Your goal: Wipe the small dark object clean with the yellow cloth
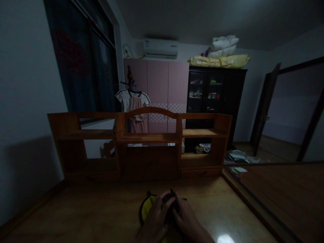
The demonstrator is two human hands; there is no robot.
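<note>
A yellow item with black edging (pixel 146 208), which looks like soft cloth, lies on the wooden desk top (pixel 101 206) at the bottom middle of the head view. My left hand (pixel 157 216) is closed over its dark part, fingers bent. Close against it, my right hand (pixel 186 217) grips the same dark part from the right side, thumb and fingers pinched in. A small black tip pokes up between the two hands. Much of the item is hidden beneath them, and in the dim light I cannot tell its exact kind.
A wooden shelf unit (pixel 148 137) stands along the desk's far edge. Behind it are hanging clothes (pixel 136 104), a pink wardrobe (pixel 157 81) and a dark cabinet (pixel 230 91). A wall (pixel 27 128) bounds the left; an open door (pixel 265 108) is at right.
</note>
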